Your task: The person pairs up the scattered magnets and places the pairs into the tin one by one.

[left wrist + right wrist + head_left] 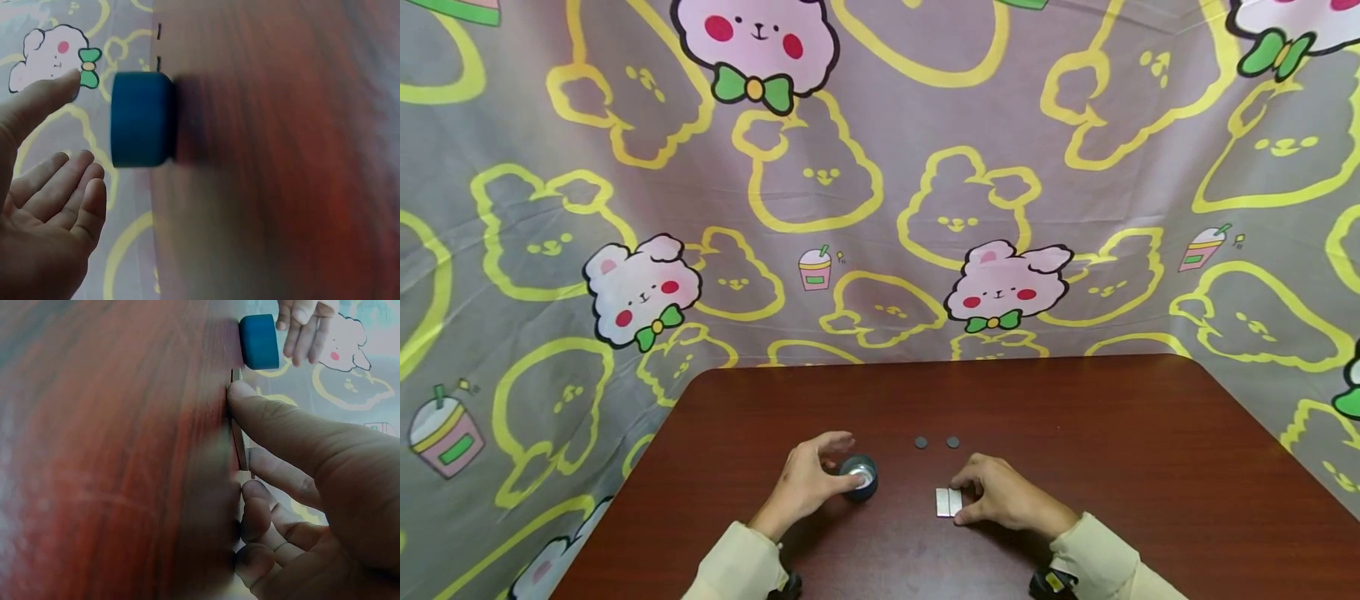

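Observation:
A short, round dark-blue container [860, 477] with a silvery top or inside stands on the table. Beside it my left hand [808, 479] has its fingers spread, the thumb reaching toward the rim in the head view. The left wrist view shows a gap between that hand [53, 206] and the blue container [142, 119]. To the right, a small flat white rectangle [943, 502] with a dark line down its middle lies on the table. My right hand [1003, 493] pinches its right part, thumb at the near edge and a finger at the far edge. In the right wrist view it shows as a thin slab [239, 447].
Two small dark discs [921, 442] lie side by side, farther back on the brown wooden table [1075, 408]. A patterned cloth [880, 192] with cartoon animals hangs behind the table and along its sides.

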{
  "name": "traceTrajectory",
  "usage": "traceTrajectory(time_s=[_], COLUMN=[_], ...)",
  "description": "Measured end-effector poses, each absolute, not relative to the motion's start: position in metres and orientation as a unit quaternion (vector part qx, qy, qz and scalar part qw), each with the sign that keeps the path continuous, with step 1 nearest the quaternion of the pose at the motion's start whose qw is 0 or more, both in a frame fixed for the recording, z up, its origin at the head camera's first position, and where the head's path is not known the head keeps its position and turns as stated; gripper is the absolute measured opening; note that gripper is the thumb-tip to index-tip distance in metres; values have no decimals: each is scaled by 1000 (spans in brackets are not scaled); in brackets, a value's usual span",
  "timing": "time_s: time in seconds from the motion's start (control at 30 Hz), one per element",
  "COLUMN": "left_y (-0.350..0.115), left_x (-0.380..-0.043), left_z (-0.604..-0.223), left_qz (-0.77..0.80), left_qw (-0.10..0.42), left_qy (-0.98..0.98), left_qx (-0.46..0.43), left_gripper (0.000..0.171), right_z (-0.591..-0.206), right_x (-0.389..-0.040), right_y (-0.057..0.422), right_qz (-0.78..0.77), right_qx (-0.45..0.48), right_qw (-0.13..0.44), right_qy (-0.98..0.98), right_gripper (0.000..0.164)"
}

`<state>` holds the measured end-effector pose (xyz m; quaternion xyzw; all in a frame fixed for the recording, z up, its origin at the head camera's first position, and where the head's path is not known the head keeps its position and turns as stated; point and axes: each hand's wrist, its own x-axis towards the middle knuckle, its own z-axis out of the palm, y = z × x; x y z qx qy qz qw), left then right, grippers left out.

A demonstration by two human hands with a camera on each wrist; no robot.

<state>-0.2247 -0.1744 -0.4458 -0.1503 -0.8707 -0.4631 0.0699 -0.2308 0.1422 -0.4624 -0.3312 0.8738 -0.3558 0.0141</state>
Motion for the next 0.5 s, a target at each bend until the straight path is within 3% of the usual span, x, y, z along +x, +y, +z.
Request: traceTrajectory(time_s=[0.3, 0.5], left_y=[-184, -184], left_x=[-226, -226], left_z=[-457, -463], left_qz=[-510, -552], left_qw=[-7, -35], left_qy=[-845, -818], left_qx=[-158, -159], left_gripper=[77, 73], right_z=[-461, -459], right_x=[-231, -231], right_y=[141, 139], right_qz=[-339, -331], right_qx=[-335, -326], right_qw=[20, 28], right_qy=[879, 885], right_gripper=[34, 32])
